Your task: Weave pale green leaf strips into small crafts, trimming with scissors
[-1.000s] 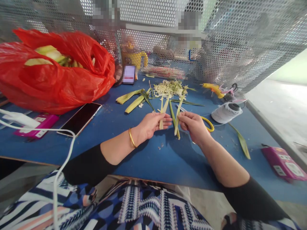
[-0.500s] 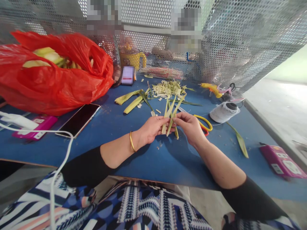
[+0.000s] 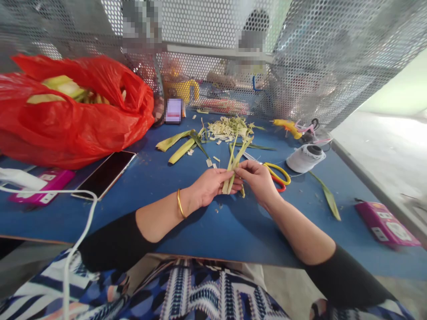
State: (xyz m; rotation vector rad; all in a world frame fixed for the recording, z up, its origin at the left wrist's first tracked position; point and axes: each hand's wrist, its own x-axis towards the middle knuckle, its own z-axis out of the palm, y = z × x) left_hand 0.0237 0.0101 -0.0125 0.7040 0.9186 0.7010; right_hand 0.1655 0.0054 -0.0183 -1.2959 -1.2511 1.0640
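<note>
Between my hands, above the blue table, stands a small bunch of pale green husk strips (image 3: 239, 155), crossing one another and pointing away from me. My left hand (image 3: 213, 183) is closed on their lower part, thumb on top and fingers underneath. With thumb and forefinger, my right hand (image 3: 257, 178) pinches the strips on their right side. Just beyond my right hand lie scissors (image 3: 279, 174) with yellow and red handles, partly covered by it. Two folded husk pieces (image 3: 182, 151) rest to the left, near a heap of cut husk bits (image 3: 230, 127).
A red plastic bag (image 3: 76, 120) of husks fills the left, beside a phone (image 3: 105, 174) and a white cable (image 3: 90, 218). At right are a thread spool (image 3: 305, 158), a yellow glue gun (image 3: 288, 128), a long leaf (image 3: 328, 198) and a magenta box (image 3: 387, 224). Perforated metal panel (image 3: 213, 26) stands behind.
The strips, spread apart before, are now gathered closer together in my left hand. My right fingers have moved in against them. The whole view has shifted slightly.
</note>
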